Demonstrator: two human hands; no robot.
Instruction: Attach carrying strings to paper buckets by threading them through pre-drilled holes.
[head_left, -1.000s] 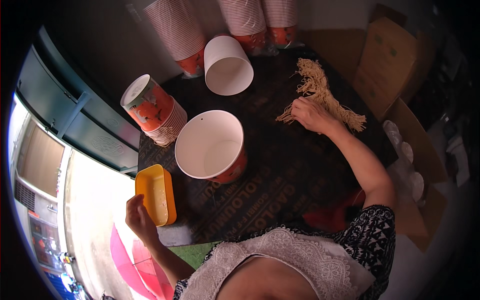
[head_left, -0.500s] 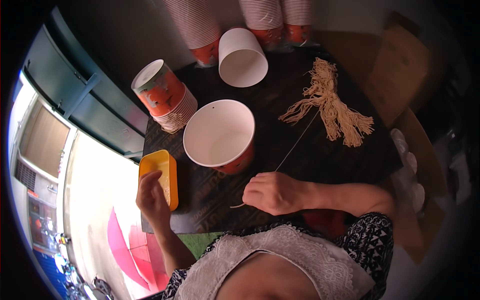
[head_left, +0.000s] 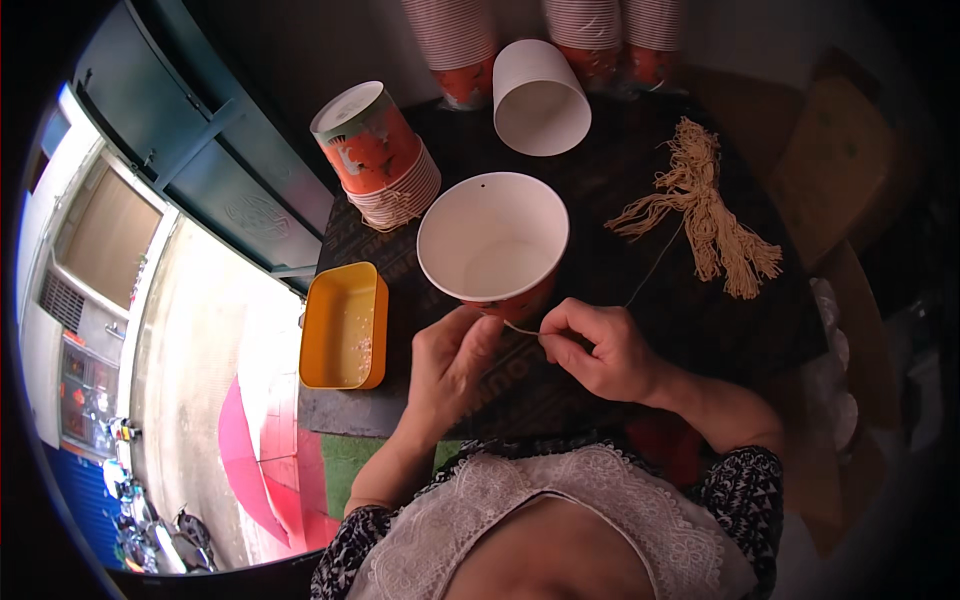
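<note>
A thin beige string [head_left: 522, 330] spans the short gap between my two hands. My right hand [head_left: 605, 350] pinches it near its end, and the string runs on behind to a bundle of beige strings [head_left: 695, 205] at the right. My left hand [head_left: 447, 365] is closed, thumb against fingers, at the string's tip; whatever small thing it pinches is hidden. Just beyond both hands stands an upright paper bucket [head_left: 490, 235], white inside and orange-red outside, with a small dark hole near its far rim.
A yellow box [head_left: 378, 330] holding small pale bits sits at the left edge of the dark table [head_left: 590, 240]. Behind it are stacked upside-down buckets [head_left: 375, 150] with strings round their rims. A white bucket [head_left: 543, 95] lies tipped over; tall bucket stacks [head_left: 455, 40] stand farther back.
My left hand has left the yellow box and come in beside my right hand, its fingers now closed. My right hand has turned and now pinches the string by its fingertips. The view has shifted.
</note>
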